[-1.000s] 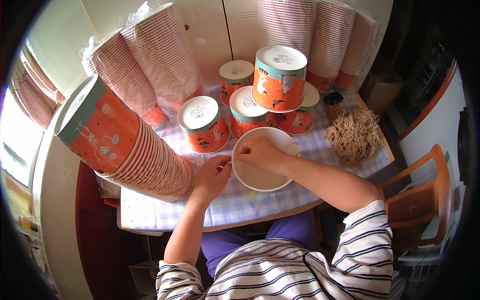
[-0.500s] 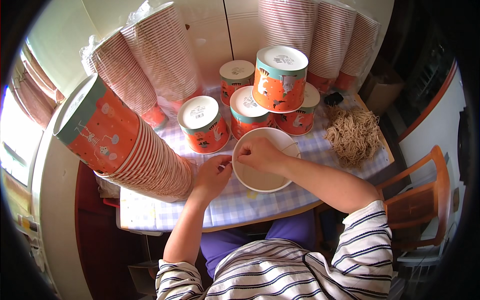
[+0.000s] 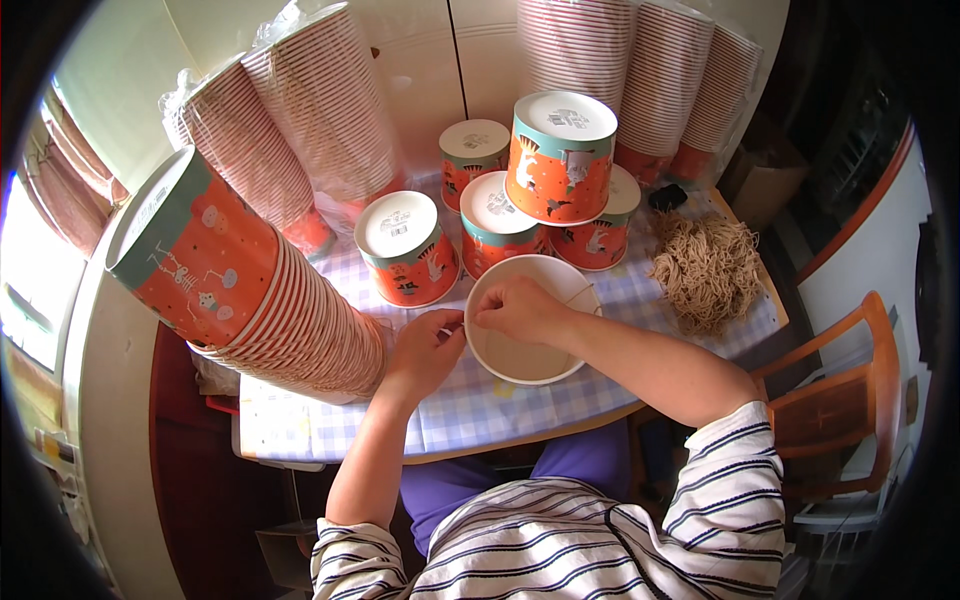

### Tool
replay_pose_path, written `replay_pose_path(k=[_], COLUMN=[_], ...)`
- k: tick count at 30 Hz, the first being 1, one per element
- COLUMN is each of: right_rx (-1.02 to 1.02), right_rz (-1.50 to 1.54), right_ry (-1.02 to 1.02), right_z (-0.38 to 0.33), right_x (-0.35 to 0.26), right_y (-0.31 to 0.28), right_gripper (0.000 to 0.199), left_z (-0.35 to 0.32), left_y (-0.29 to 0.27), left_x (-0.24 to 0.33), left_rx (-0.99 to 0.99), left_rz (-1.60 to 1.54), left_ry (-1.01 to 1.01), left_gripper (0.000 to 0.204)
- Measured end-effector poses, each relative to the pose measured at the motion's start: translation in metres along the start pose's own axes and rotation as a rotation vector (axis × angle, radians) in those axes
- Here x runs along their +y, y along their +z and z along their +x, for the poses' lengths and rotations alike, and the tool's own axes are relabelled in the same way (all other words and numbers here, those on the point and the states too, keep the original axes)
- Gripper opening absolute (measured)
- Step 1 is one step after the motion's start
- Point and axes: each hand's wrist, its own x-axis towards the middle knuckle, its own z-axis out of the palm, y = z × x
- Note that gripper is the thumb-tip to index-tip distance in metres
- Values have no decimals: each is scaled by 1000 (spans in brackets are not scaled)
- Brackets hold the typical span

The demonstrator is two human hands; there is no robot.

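Little has moved; right hand fingers pinch twine at open cup's rim; left hand fingers together beside it; a tug may tip the cup off the tabletop's near edge.

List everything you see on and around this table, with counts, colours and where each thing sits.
Open paper tub: one, white inside, at the table's front edge, under both hands.
Lidded paper tubs: five, orange with teal bands and white lids, behind the open tub; one stands on top of the others.
String bundle: one, tan, right of the tubs.
Stacks of nested tubs: several, orange and pink-striped; one lies on its side at left, others lean at the back.
Tablecloth: one, pale blue checked, covering the table.
Wooden chair: one, reddish brown, at right.
Left hand: at the open tub's left rim.
Right hand: over the open tub, pinching a thin string.
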Motion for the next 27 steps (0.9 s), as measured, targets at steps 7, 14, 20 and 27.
replay_pose_path(k=[7, 14, 20, 27], right_rx=[7, -25, -162, -138], right_rz=[-42, -10, -24, -399], right_ry=[-17, -25, 68, -102], right_z=[2, 2, -15, -52], right_x=[1, 4, -16, -36], right_y=[1, -1, -16, -6], right_gripper=[19, 21, 40, 39], left_z=[2, 3, 4, -20], left_y=[0, 0, -6, -6], left_x=[-2, 1, -24, -36], left_rx=[-17, 11, -30, -184], left_rz=[4, 82, -429, -864], left_ry=[40, 30, -213, -162], left_gripper=[22, 20, 14, 8])
